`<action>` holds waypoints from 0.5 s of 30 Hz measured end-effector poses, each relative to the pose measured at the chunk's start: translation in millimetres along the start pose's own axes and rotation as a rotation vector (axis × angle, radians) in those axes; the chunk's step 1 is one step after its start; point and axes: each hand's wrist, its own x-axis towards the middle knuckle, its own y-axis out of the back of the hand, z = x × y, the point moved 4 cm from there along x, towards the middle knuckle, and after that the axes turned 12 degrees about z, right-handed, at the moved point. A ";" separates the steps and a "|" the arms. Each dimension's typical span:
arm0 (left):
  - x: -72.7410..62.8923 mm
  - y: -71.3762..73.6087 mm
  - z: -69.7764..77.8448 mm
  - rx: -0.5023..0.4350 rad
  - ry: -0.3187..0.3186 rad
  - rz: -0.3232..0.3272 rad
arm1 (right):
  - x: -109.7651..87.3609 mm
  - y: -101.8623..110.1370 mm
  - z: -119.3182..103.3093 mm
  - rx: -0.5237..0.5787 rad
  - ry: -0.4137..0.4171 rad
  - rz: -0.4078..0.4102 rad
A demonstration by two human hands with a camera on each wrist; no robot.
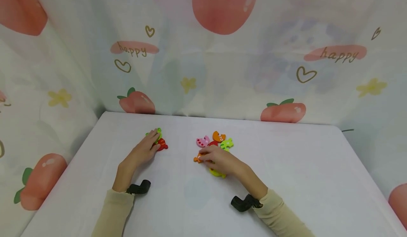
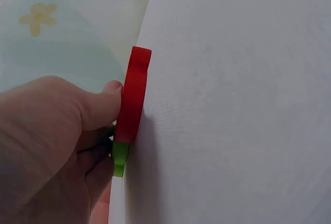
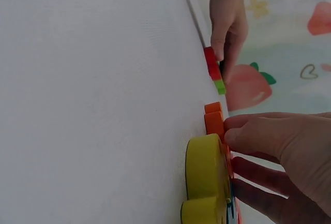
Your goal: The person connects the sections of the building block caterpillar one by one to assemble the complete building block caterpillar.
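Note:
On the white table, my left hand [image 1: 142,151] rests its fingers and thumb on two flat toy pieces lying together. One is a red animal-shaped piece [image 1: 162,144], with the thumb on its upper face. Beside it lies a green animal-shaped piece [image 1: 159,133], partly under the fingers. My right hand [image 1: 221,159] reaches over a cluster of similar pieces, fingertips touching an orange piece [image 3: 214,120]. A thick yellow piece [image 3: 202,167] sits near that hand's palm. Around them are a pink spotted piece [image 1: 202,142], another orange piece [image 1: 218,136] and a light green piece [image 1: 227,144].
The table [image 1: 286,166] has its back edge against a printed curtain [image 1: 222,70]. A dark thin strand [image 1: 348,129] sticks out at the right edge. Black wrist cameras [image 1: 243,203] sit on both forearms. Some red shows mid-cluster.

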 end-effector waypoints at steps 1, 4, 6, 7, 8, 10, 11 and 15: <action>-0.5 -0.3 -1.0 -0.008 0.000 0.000 | -0.2 -0.8 -1.6 -0.006 0.011 0.005; -1.5 -0.9 -4.1 -0.026 -0.002 0.006 | -0.5 -4.3 -6.8 -0.028 0.015 -0.007; -1.8 -0.5 -5.2 -0.035 -0.004 0.011 | -0.2 -5.9 -9.8 -0.028 -0.005 -0.026; -1.7 0.0 -5.2 -0.040 -0.005 0.013 | 0.0 -6.7 -10.7 -0.023 -0.017 -0.037; -1.7 0.2 -5.1 -0.039 -0.007 0.015 | -0.1 -7.5 -11.4 -0.023 -0.026 -0.049; -1.8 1.3 -4.1 -0.038 -0.006 0.015 | -0.1 -8.8 -12.4 -0.024 -0.035 -0.067; -1.7 1.3 -3.6 -0.035 -0.006 0.015 | -0.1 -9.4 -12.7 -0.021 -0.039 -0.071; -1.7 1.0 -1.4 -0.035 -0.008 0.017 | 0.3 -11.5 -13.3 -0.028 -0.040 -0.065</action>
